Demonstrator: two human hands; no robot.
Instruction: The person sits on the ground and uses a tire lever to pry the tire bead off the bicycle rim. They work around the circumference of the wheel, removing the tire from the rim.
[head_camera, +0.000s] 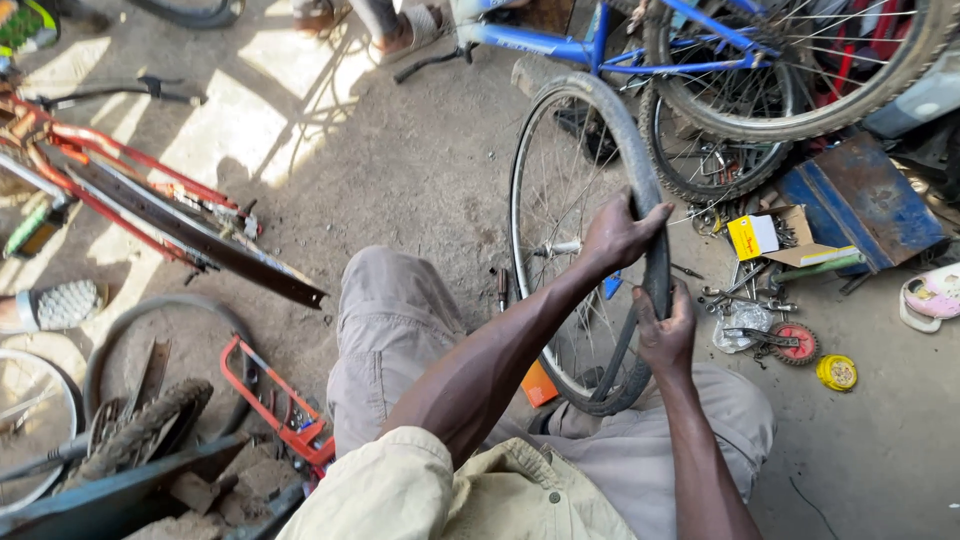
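The bicycle wheel (560, 250) stands upright on the dirt floor (400, 170) between the person's knees, its tyre (650, 210) partly seated on the rim.

1. Left hand (620, 235): fingers curled over the top of the tyre, closed on the rubber, thumb on the near side.
2. Right hand (665, 330): lower on the same edge, fingers wrapped around the tyre where it pulls away from the rim — grip closed.

Packages and marked items, all to the right of the wheel:
- a small yellow box (752, 236) with a red mark, lying in an open brown carton (800, 240);
- a round yellow tin (837, 372) on the ground, near a red toothed disc (795, 343);
- an orange rectangular piece (538, 383) behind the spokes, low beside the rim.

Loose spanners (740, 297) lie between the carton and the disc. A blue metal box (860, 200) sits further right.

Clearances: a blue bicycle (620, 40) and its wheels crowd the upper right edge. A red bicycle frame (130, 190) bounds the left. Open ground remains ahead-left of the wheel, between both bicycles.
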